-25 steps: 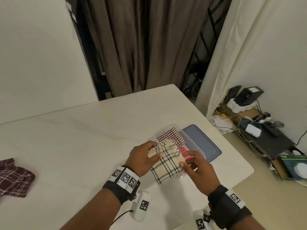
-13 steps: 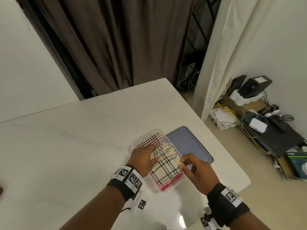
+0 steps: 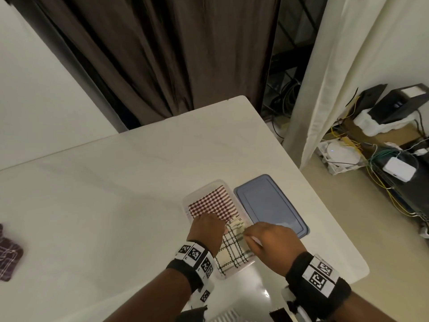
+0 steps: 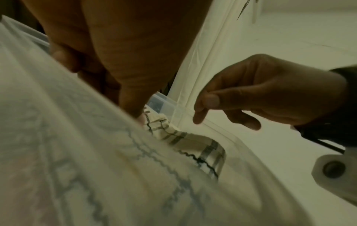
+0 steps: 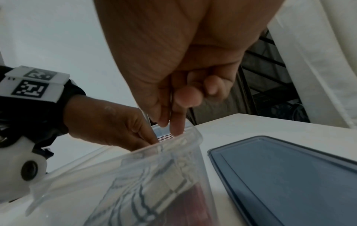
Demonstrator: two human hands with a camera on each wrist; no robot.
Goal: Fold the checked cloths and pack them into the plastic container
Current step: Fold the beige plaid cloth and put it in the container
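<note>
A clear plastic container [image 3: 210, 187] stands on the white table. A red-and-white checked cloth [image 3: 213, 204] lies folded in its far half. A cream cloth with black checks [image 3: 234, 251] fills its near half. My left hand [image 3: 206, 228] reaches down into the container, and its straight fingers [image 4: 133, 105] press on the cream cloth [image 4: 193, 142]. My right hand [image 3: 255, 235] hovers at the container's right rim [image 4: 241, 146]. Its index finger [image 5: 177, 122] points down inside the wall, its other fingers are loosely curled, and it holds nothing. Something red [image 5: 199, 198] shows under the cream cloth.
A blue lid [image 3: 269, 205] lies flat just right of the container. A dark maroon checked cloth [image 3: 9, 254] lies at the table's left edge. The table's right edge [image 3: 325, 217] is close, with cables and boxes on the floor beyond it.
Both hands lowered the cream cloth from above the container into its near half. The right hand let go of it, and the left hand now presses on it.
</note>
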